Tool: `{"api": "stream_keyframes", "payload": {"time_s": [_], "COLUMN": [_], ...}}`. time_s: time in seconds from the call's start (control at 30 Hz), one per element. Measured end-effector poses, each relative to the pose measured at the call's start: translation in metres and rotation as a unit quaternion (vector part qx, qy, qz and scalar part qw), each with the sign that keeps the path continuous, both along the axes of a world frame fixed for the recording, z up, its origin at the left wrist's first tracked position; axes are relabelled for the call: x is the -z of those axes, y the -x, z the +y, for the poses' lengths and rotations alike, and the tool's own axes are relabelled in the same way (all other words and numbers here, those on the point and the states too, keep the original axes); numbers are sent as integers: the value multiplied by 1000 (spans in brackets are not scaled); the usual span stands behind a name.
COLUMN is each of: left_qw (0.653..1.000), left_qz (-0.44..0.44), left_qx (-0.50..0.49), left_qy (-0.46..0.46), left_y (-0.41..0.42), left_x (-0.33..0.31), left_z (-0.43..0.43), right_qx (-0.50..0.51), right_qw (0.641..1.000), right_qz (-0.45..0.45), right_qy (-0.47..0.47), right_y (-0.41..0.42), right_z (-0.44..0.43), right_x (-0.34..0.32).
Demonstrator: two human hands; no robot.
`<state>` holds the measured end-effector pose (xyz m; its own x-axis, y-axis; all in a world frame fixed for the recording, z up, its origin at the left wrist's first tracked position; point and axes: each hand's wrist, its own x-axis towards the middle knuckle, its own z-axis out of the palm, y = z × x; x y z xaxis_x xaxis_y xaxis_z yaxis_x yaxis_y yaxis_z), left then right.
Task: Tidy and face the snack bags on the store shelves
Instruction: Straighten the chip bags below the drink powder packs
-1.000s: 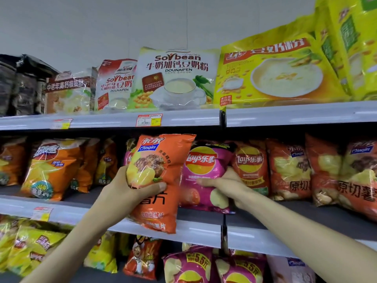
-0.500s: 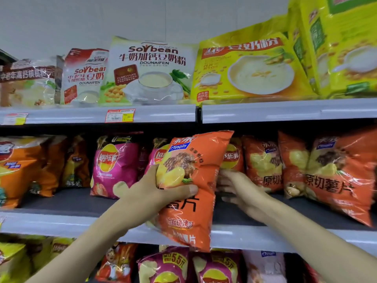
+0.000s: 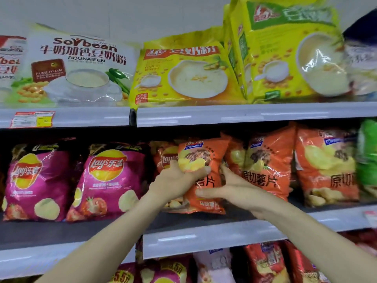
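Head camera, looking up at the shelving: both hands are on 1 orange chip bag [image 3: 210, 201] in the middle of the middle shelf [image 3: 204, 237]. The left hand [image 3: 175, 180] grips the bag's left side, thumb curled across the printed front and fingers tucked behind. The right hand [image 3: 234, 190] holds the bag's right edge, thumb lying across the lower front, fingers slipped in behind, between this bag and the neighbouring orange bag [image 3: 263, 166]. The bag stands upright, face out, and its bottom seam is down at the shelf deck; I cannot tell whether it rests there.

Just behind its left shoulder peeks an orange Lay's bag [image 3: 165, 158]. Towards the left end of this shelf stand 2 pink Lay's bags [image 3: 110, 178], side by side, faces forward. To the right, a further orange bag [image 3: 326, 166] stands beside the neighbour, and a green bag [image 3: 367, 156] shows blurred at the right edge.

On the top shelf [image 3: 244, 115] there is a white soybean powder bag [image 3: 77, 68] at the left, a yellow powder bag [image 3: 183, 72] leaning back in the middle, and a taller yellow bag [image 3: 285, 54] upright to the right. A red and yellow price tag [image 3: 32, 119] sits on that shelf's front edge at the left.

Below the middle shelf, the tops of more snack bags [image 3: 265, 266] show, partly hidden by the forearms
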<state>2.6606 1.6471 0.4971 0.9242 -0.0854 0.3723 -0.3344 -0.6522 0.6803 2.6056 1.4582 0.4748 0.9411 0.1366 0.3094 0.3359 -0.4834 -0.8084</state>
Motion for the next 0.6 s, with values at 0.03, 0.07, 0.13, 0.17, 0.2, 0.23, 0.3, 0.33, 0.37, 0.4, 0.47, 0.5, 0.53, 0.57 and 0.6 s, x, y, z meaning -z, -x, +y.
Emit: {"api": "stream_keyframes", "payload": {"time_s": [0.03, 0.07, 0.13, 0.17, 0.2, 0.23, 0.3, 0.33, 0.37, 0.4, 0.47, 0.5, 0.53, 0.57, 0.6], "left_qw": [1000, 998, 995, 995, 994, 994, 994, 994, 994, 994, 993, 992, 991, 990, 988], "left_qz": [1, -1, -5, -16, -28, -39, -44, -41, -36, -38, -47, -43, -39, -34, -35], "left_qx": [16, 32, 54, 62, 68, 74, 86, 92, 97, 100, 109, 116, 126, 134, 141], "left_qy": [25, 48, 82, 83, 79, 73, 57, 47, 35, 21, 13, 21, 31, 40, 48], "left_y": [-5, -3, 0, 0, 0, -1, -5, -8, -11, -12, -13, -14, -17, -18, -18], "left_x": [3, 6, 10, 12, 15, 17, 20, 23, 26, 28, 31, 32, 33, 33, 34], "left_z": [-8, -13, -25, -29, -32, -35, -40, -44, -47, -50, -56, -57, -58, -59, -59], "right_qx": [11, 31, 78, 96, 112, 128, 162, 172, 175, 175, 168, 167, 170, 174, 182], "right_qw": [1000, 998, 993, 991, 989, 987, 980, 977, 976, 976, 976, 976, 975, 974, 973], "right_qz": [-18, -32, -46, -51, -58, -68, -87, -90, -91, -86, -84, -85, -85, -90, -92], "right_qy": [21, 42, 75, 81, 79, 75, 79, 85, 92, 101, 109, 111, 111, 110, 109], "right_y": [-3, -8, -19, -24, -27, -30, -35, -37, -37, -37, -37, -38, -38, -39, -39], "right_z": [-3, -8, -19, -26, -31, -37, -44, -48, -50, -52, -54, -55, -56, -57, -57], "right_x": [-2, -4, -4, -2, 0, 3, 8, 10, 12, 13, 14, 14, 15, 16, 17]}}
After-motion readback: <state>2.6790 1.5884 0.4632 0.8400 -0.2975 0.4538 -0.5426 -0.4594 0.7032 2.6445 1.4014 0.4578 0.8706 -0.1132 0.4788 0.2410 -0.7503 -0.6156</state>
